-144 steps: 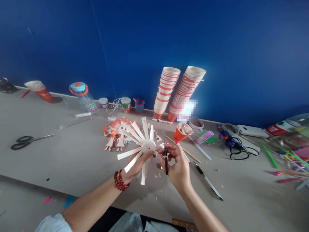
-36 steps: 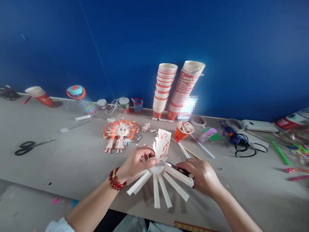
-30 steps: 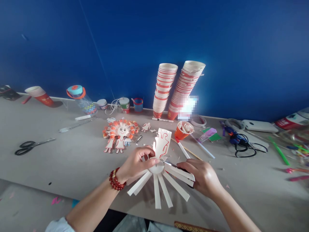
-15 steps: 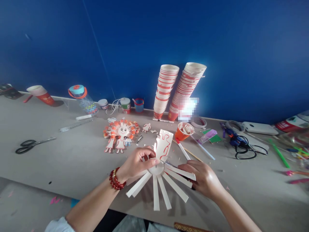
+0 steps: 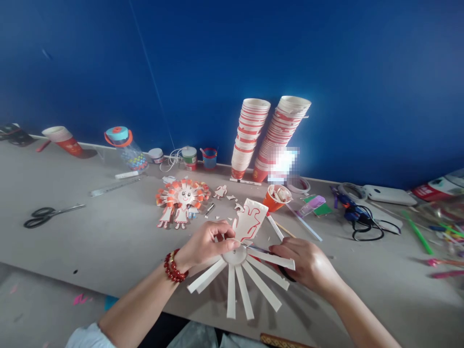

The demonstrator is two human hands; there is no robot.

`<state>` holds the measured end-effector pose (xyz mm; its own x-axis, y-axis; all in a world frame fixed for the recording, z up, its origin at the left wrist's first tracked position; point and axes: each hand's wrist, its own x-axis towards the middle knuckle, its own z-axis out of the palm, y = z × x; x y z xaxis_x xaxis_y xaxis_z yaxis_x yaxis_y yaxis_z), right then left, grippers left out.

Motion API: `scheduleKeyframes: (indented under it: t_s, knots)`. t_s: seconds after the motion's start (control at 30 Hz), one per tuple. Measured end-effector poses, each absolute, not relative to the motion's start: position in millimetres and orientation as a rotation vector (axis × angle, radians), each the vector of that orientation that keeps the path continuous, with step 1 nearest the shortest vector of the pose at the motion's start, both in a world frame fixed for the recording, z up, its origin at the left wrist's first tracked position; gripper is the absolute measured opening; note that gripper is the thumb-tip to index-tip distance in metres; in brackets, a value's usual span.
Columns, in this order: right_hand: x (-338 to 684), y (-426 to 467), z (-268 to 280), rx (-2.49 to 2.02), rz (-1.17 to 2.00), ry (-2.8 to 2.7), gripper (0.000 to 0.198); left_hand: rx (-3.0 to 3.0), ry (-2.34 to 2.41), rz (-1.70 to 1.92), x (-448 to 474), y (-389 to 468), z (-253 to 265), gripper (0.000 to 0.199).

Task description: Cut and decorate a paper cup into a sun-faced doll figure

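The left hand has its fingers clamped on the cut-open cup, whose round base shows at 6 o'clock from the thumb tip. Strips fan from 3 to 8 o'clock; a red-outlined panel stands at 1 o'clock. The right hand, at 3 o'clock, has its fingers clamped round scissors.

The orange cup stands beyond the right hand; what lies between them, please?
In the head view, a red-tipped white pen and a tan stick lie between the right hand and the cup.
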<state>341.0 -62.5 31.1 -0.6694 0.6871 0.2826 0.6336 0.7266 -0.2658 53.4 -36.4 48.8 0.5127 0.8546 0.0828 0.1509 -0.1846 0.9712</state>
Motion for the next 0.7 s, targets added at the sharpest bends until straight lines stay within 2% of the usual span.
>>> scheduleKeyframes:
  t_s: [0.3, 0.7]
  knots:
    - [335, -64, 37, -1.016, 0.286, -2.53, 0.017, 1.669, 0.884, 0.801, 53, -37, 48, 0.021]
    - [344, -62, 29, -1.041, 0.203, -2.606, 0.016, 1.646, 0.827, 0.821, 54, -37, 49, 0.021]
